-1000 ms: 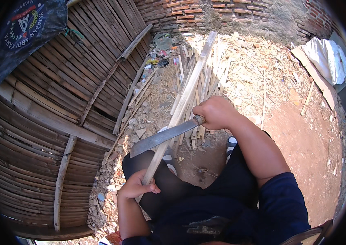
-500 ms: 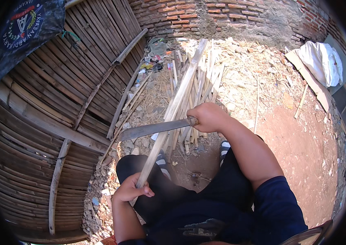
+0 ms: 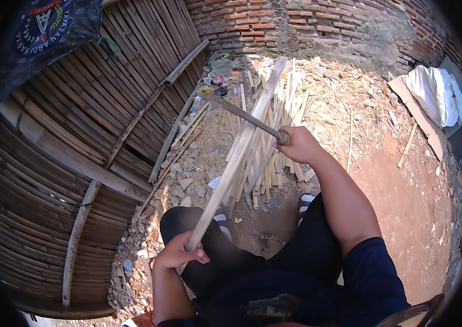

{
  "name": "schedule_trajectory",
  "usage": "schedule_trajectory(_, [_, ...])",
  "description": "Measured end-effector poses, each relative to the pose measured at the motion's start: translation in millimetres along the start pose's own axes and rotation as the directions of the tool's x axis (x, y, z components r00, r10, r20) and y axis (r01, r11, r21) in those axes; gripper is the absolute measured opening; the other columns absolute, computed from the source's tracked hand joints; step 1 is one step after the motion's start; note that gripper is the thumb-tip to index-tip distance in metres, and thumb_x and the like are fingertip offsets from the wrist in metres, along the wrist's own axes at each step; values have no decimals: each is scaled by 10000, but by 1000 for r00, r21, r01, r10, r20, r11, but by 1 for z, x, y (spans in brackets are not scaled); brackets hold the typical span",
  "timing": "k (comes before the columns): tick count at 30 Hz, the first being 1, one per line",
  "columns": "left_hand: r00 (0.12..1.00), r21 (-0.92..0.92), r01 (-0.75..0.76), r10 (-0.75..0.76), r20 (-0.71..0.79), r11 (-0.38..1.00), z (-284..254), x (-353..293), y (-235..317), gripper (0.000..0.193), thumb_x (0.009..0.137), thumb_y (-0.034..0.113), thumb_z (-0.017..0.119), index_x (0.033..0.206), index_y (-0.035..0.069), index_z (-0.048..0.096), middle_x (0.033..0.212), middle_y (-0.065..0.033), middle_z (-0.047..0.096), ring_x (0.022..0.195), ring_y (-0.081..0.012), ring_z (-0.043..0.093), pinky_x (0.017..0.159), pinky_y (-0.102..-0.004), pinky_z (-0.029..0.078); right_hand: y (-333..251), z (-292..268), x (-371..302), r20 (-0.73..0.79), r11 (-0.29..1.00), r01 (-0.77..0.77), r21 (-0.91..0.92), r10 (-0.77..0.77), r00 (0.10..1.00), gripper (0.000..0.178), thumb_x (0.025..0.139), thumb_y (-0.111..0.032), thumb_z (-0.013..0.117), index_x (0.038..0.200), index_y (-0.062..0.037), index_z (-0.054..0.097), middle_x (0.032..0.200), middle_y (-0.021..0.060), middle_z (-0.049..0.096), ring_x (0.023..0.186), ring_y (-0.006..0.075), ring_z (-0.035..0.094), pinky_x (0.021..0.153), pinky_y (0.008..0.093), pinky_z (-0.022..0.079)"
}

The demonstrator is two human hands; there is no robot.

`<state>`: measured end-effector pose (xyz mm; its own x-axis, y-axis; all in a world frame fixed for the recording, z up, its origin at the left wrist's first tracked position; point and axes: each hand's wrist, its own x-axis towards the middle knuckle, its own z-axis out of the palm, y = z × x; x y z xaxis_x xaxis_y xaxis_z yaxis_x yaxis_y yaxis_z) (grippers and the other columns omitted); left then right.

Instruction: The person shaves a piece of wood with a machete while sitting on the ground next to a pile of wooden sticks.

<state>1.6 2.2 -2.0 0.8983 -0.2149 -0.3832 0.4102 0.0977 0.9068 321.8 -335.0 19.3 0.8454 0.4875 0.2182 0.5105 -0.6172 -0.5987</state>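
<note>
My left hand [image 3: 179, 252] is closed round the near end of a long pale wooden strip [image 3: 221, 197], by my left knee. The strip slants away from me and its far part lies over a pile of split strips [image 3: 274, 163]. In my right hand [image 3: 300, 144] is the handle of a machete [image 3: 244, 115], gripped beyond my knees. Its long dark blade points to the far left and crosses over the wooden strip. Whether the edge touches the wood I cannot tell.
A bamboo slat wall [image 3: 51, 136] runs along the left, with a dark banner [image 3: 62, 24] on it. A brick wall [image 3: 242, 24] closes off the back. Rubble and straw [image 3: 329, 109] cover the ground. A white sack [image 3: 433, 95] lies on cardboard at far right.
My right hand has moved the machete farther away along the wooden strip, and the blade tip has swung away from me. My left hand keeps its hold on the strip's near end.
</note>
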Motion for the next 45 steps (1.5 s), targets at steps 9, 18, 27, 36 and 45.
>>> schedule_trajectory(9, [1000,68,-2,3,-16,998,8,-2,3,488,845,171,843,1158,-36,531,898,-76,630,874,-280,751,747,-384,629,-31,14,-2,313,940,309,-144,-253,915,253,756,-249,755,937,-89,678,801,163,685,833,395,681,738,488,530])
schedule_trajectory(18, [1000,42,3,-3,0,999,2,-2,3,543,843,198,844,1220,-46,539,870,-75,636,871,-265,743,759,-371,618,4,-1,11,-78,997,-60,45,63,995,273,829,-286,760,974,-63,695,893,199,707,845,388,681,757,462,532])
schedule_trajectory(27, [997,19,-64,63,35,998,2,2,-1,637,815,326,872,1182,-37,499,821,-68,629,845,-286,749,743,-402,632,-32,5,-8,250,938,313,-150,-270,930,223,763,-240,753,903,-82,681,804,167,686,825,399,678,738,499,531])
schedule_trajectory(36, [999,14,-36,36,8,999,3,-2,5,532,854,253,838,1161,-50,526,834,-61,635,848,-257,748,750,-369,627,6,-10,11,-27,995,-100,20,100,995,306,864,-299,728,1039,-53,684,895,207,707,908,408,687,805,496,540])
schedule_trajectory(45, [1000,26,-24,23,8,999,9,-5,7,426,868,213,824,1088,-24,547,843,-58,641,851,-239,747,767,-358,619,-57,16,-12,294,895,356,-270,-275,915,196,761,-172,715,918,-58,686,790,178,691,824,396,690,752,507,540])
